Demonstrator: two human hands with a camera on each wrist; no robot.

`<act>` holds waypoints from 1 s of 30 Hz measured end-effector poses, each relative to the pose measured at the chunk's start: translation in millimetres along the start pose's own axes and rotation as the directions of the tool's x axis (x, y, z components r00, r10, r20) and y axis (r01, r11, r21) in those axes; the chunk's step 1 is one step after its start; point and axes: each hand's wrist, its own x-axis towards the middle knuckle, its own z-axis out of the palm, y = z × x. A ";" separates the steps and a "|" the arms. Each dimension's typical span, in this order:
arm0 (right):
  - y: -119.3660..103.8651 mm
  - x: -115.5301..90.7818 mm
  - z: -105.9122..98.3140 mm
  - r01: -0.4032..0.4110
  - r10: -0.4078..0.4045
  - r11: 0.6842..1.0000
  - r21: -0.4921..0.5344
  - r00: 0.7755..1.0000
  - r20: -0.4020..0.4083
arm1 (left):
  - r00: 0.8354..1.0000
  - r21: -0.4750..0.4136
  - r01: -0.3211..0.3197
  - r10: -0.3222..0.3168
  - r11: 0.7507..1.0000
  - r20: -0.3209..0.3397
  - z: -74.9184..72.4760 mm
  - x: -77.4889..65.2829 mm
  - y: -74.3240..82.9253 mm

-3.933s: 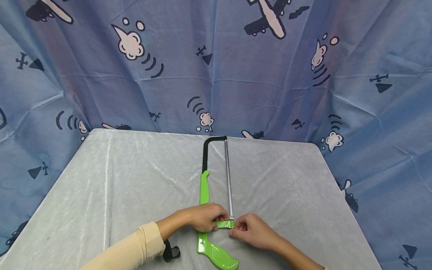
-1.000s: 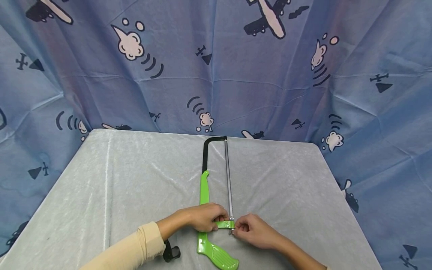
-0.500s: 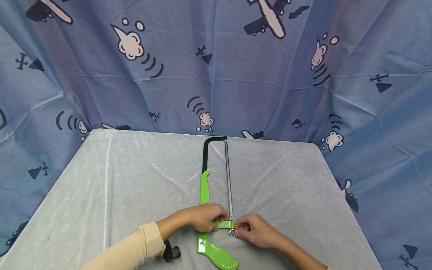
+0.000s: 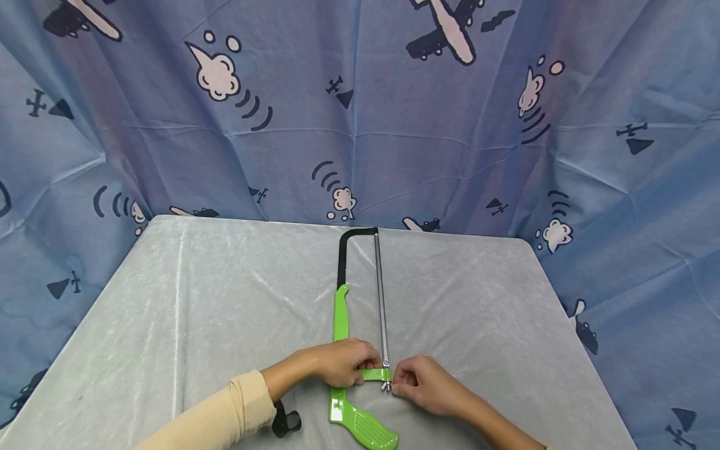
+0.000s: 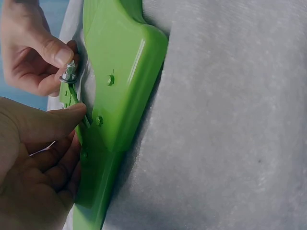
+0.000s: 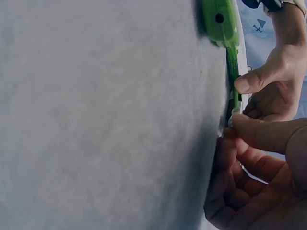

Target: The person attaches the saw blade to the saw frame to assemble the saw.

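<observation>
A hacksaw with a green handle [image 4: 364, 425], a black front frame [image 4: 342, 259] and a silver blade [image 4: 380, 294] lies flat on the table, blade to the right. My left hand [image 4: 342, 362] grips the short green crossbar [image 4: 375, 374] at the near end of the blade, thumb and fingers on either side. Just below the crossbar's tip sits a silver wing nut [image 4: 385, 387], also plain in the left wrist view as a threaded metal piece with a washer [image 5: 67, 78]. My right hand [image 4: 427, 384] pinches at this wing nut with thumb and index finger; its other fingers are curled.
Grey-white velvety cloth [image 4: 247, 300] covers the table. A black loop-shaped piece [image 4: 285, 421] shows beside the left sleeve [image 4: 225, 406]. Behind the table hangs a blue curtain [image 4: 360, 125] printed with planes and clouds.
The wing nut, hidden by my right fingertips in the oldest frame, now shows, and its wings have turned. The right fingertips have shifted slightly right. Left hand and hacksaw stay put.
</observation>
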 end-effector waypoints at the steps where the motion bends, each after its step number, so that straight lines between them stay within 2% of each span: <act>1: -1.4 -0.1 0.1 0.002 -0.002 1.000 -0.015 1.000 -0.006 | 1.000 0.000 0.000 0.000 1.000 0.000 0.0 -0.1 0.1; 5: -9.3 0.2 1.6 0.011 -0.016 0.993 -0.117 0.999 -0.043 | 1.000 -0.008 0.002 -0.002 1.000 0.001 -0.1 -0.4 0.5; 9: -18.4 1.5 3.6 0.023 -0.042 0.968 -0.251 0.997 -0.070 | 1.000 -0.013 0.005 -0.005 1.000 0.002 -0.6 -0.6 0.5; 14: -26.9 4.8 7.6 0.023 -0.070 0.920 -0.392 0.992 -0.107 | 1.000 -0.009 0.000 0.001 1.000 0.006 -1.5 -0.3 -0.2; 20: -31.7 8.9 15.2 -0.013 -0.104 0.837 -0.547 0.978 -0.182 | 1.000 -0.007 -0.005 0.005 1.000 0.007 -2.2 0.3 0.5; 23: -32.7 10.5 18.0 -0.041 -0.115 0.798 -0.602 0.969 -0.218 | 1.000 -0.013 -0.004 0.004 1.000 0.008 -2.2 0.7 0.5; 25: -33.0 11.0 19.4 -0.054 -0.118 0.783 -0.619 0.965 -0.233 | 1.000 -0.014 -0.004 0.005 1.000 0.010 -2.3 1.0 0.2; 30: -32.6 11.2 21.4 -0.064 -0.111 0.780 -0.622 0.965 -0.237 | 1.000 -0.008 0.001 -0.001 1.000 0.010 -2.1 1.2 1.0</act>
